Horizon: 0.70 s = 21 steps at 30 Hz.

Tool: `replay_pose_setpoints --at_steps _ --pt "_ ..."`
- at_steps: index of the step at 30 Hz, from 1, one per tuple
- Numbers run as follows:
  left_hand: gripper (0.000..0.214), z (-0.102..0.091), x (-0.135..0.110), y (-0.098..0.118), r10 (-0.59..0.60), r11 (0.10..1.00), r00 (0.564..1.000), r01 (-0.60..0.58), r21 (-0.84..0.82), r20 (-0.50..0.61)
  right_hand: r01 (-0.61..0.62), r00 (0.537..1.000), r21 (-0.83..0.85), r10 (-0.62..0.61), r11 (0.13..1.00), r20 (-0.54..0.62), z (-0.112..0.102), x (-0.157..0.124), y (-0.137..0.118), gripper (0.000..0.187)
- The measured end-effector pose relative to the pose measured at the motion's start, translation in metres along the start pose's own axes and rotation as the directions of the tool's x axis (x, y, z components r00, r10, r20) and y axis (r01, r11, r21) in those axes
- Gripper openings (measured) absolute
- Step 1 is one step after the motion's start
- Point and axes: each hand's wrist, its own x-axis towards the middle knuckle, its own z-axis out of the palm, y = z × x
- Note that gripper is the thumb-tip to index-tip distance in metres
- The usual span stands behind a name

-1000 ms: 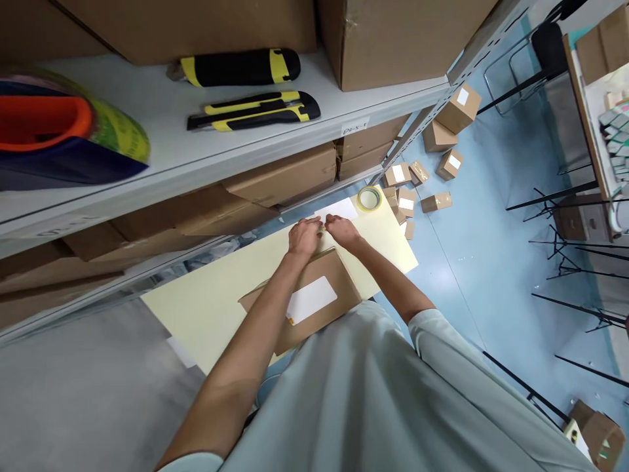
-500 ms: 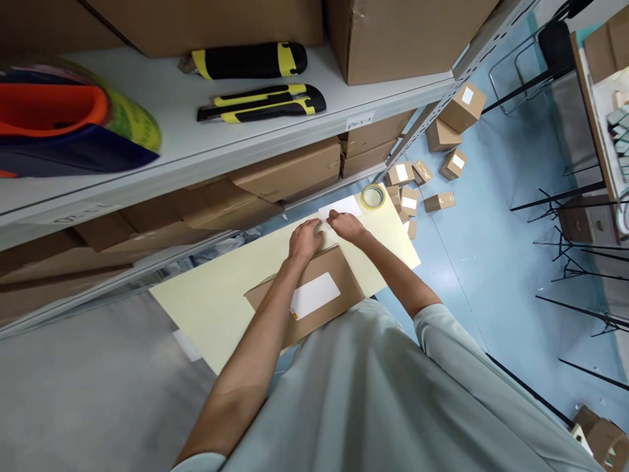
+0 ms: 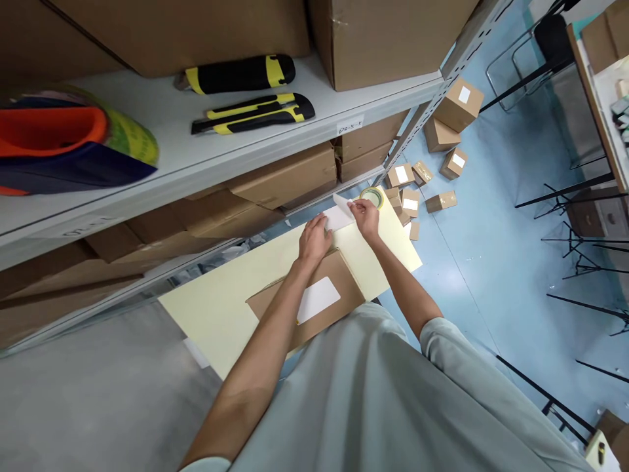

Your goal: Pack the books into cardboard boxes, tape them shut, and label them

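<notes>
At the far side of the pale yellow table (image 3: 206, 321) lies a white paper label sheet (image 3: 339, 219). My right hand (image 3: 366, 219) is closed in a pinch on its corner, which curls up off the table. My left hand (image 3: 314, 239) rests with fingers stretched out at the sheet's left edge, fingertips touching it. Below my hands, against my body, sits a brown cardboard box (image 3: 346, 278) with a white label (image 3: 318, 299) on its face; my left forearm covers part of it. A roll of tape (image 3: 374, 196) lies just beyond my right hand.
Overhead, a grey shelf (image 3: 167, 154) holds two yellow-black box cutters (image 3: 253, 113), a tape dispenser (image 3: 73, 144) and large cartons (image 3: 393, 39). More cartons (image 3: 285, 177) fill the lower shelf. Several small boxes (image 3: 441, 201) lie on the blue floor, with black stand legs (image 3: 565, 196) at right.
My right hand has moved right and pulled up a corner of the white sheet. My left hand has shifted slightly right and its fingers have straightened. The view has tilted a little.
</notes>
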Motion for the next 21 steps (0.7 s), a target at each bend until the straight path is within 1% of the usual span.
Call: replay_pose_setpoints --at_steps 2,4,6,8,10,14,17,21 --pt "0.059 0.006 0.006 0.008 0.069 0.997 0.996 -0.071 0.023 0.057 -0.082 0.993 0.036 0.085 0.996 -0.088 -0.016 0.008 0.008 0.031" --pt "0.069 0.013 0.015 0.017 0.122 0.99 0.985 -0.129 0.054 0.126 -0.13 0.981 0.023 0.132 0.991 -0.14 -0.032 0.012 0.016 0.034" --pt "0.075 0.019 0.025 0.027 0.142 0.985 0.973 -0.157 0.071 0.184 -0.163 0.974 -0.009 0.159 0.987 -0.161 -0.045 0.013 0.025 0.035" --pt "0.077 0.024 0.035 0.037 0.146 0.982 0.963 -0.169 0.083 0.226 -0.208 0.966 -0.022 0.202 0.978 -0.163 -0.053 0.011 0.032 0.036" --pt "0.078 0.027 0.043 0.045 0.137 0.979 0.956 -0.171 0.113 0.26 -0.258 0.954 -0.001 0.254 0.966 -0.157 -0.056 0.007 0.039 0.035" --pt "0.078 0.03 0.052 0.056 0.105 0.952 0.943 -0.186 0.242 0.315 -0.333 0.925 0.093 0.344 0.938 -0.158 -0.056 0.0 0.051 0.029" --pt "0.077 0.029 0.055 0.061 0.097 0.913 0.933 -0.222 0.344 0.345 -0.343 0.916 0.152 0.366 0.927 -0.166 -0.055 -0.003 0.059 0.026" --pt "0.074 0.024 0.057 0.066 0.081 0.834 0.914 -0.28 0.475 0.398 -0.332 0.914 0.216 0.37 0.918 -0.167 -0.05 -0.004 0.065 0.025"
